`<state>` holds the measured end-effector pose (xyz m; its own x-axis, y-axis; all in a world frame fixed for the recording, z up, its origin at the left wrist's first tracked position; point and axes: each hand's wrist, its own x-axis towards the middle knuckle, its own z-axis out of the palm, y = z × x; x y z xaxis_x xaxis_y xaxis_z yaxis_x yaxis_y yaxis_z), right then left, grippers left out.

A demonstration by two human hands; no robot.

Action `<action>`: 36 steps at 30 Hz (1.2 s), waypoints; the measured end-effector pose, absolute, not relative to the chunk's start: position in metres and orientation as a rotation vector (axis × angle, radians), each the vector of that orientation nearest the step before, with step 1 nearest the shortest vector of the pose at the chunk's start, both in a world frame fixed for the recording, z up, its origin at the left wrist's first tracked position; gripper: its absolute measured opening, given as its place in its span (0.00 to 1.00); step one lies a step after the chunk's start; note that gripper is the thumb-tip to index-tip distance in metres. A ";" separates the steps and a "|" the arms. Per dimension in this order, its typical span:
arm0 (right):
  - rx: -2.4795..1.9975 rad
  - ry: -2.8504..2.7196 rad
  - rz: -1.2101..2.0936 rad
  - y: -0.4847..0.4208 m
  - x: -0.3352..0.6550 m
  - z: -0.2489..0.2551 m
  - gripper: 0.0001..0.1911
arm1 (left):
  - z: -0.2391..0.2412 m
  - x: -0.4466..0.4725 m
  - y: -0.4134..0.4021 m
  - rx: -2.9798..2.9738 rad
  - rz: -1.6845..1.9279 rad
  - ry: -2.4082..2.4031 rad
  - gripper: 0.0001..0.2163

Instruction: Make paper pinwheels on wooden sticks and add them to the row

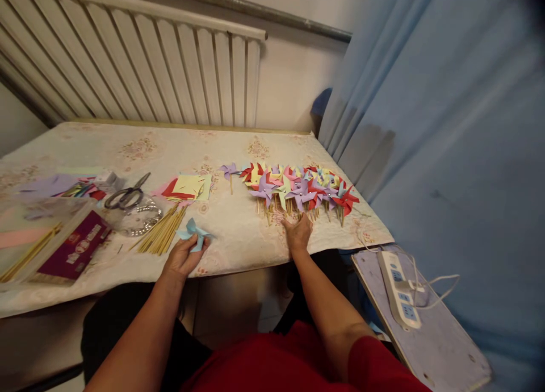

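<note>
A light blue paper pinwheel (195,233) is pinched in my left hand (187,254), just above the table's front part; no stick shows on it. Close beside it lies a fan of thin wooden sticks (162,232). My right hand (299,233) rests at the lower ends of a crowded group of finished pinwheels (300,190), in red, purple, yellow and pink paper on sticks. Its thumb stands apart from the fingers, and I see nothing held there. Contact between those fingers and the stick ends cannot be made out.
Scissors (128,194), a clear container of silvery pins (142,219), stacked paper squares (189,186) and a purple-labelled packet (72,247) lie to the left. A power strip (399,290) sits on a low board at right, beside a blue curtain (447,153). A radiator (170,68) stands behind.
</note>
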<state>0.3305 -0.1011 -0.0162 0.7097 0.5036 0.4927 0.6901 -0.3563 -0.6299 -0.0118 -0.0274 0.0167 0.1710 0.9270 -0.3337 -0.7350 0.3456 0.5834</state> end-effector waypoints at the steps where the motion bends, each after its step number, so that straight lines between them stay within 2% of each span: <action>1: -2.038 -0.909 -0.261 -0.101 0.331 -0.016 0.35 | 0.016 -0.012 -0.027 0.322 1.210 0.720 0.13; 9: -1.960 -0.849 -0.275 -0.106 0.331 -0.019 0.31 | 0.010 -0.014 -0.025 0.334 1.200 0.685 0.12; 19: -1.888 -0.766 -0.295 -0.119 0.322 -0.024 0.12 | 0.013 -0.012 -0.028 0.307 1.209 0.683 0.13; 36: -1.967 -1.244 -0.368 -0.139 0.303 -0.034 0.06 | 0.016 -0.011 -0.031 0.307 1.205 0.665 0.13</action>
<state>0.3029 -0.1390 -0.0341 0.4827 0.6419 0.5958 0.8628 -0.2318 -0.4493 -0.0111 -0.0309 0.0158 0.1999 0.9296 -0.3097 -0.7573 0.3472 0.5532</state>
